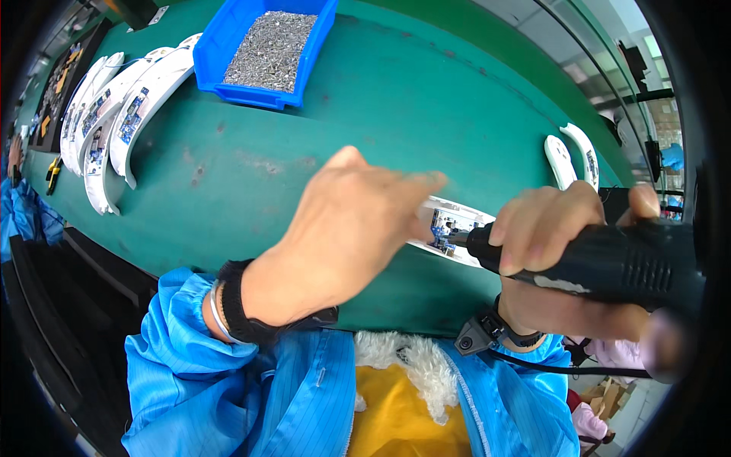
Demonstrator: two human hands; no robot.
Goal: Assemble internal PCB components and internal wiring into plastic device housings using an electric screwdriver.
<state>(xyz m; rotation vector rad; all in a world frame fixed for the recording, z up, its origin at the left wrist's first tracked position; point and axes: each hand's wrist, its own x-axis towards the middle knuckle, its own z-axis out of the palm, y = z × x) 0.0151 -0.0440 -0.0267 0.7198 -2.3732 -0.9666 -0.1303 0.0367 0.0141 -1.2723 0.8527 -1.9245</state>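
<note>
so there's a curved white plastic part (451,227) with a little blue circuit board showing inside it, lying on the green conveyor belt (396,107) near its front edge, pretty much dead centre between the two hands. the left hand (346,232) is laid over its left end, fingers stretched out flat and pressing down on it, so most of that end is hidden and a bit blurry. the right hand (560,255) is wrapped tight around a black electric screwdriver (601,263), held sideways, with the tip touching the part right by the circuit board.

both wrists have dark straps on, plus blue work sleeves (228,388) coming up from the bottom edge.

further out, two more white curved parts (571,156) sit on the belt just past the right hand. a whole fanned-out row of the same white parts (114,114), boards facing up, lies at the far left of the belt. next to those there's a blue plastic bin (266,49) full of small metal screws. a yellow-handled tool (52,174) lies off the belt's left edge, too small to make out.
</note>
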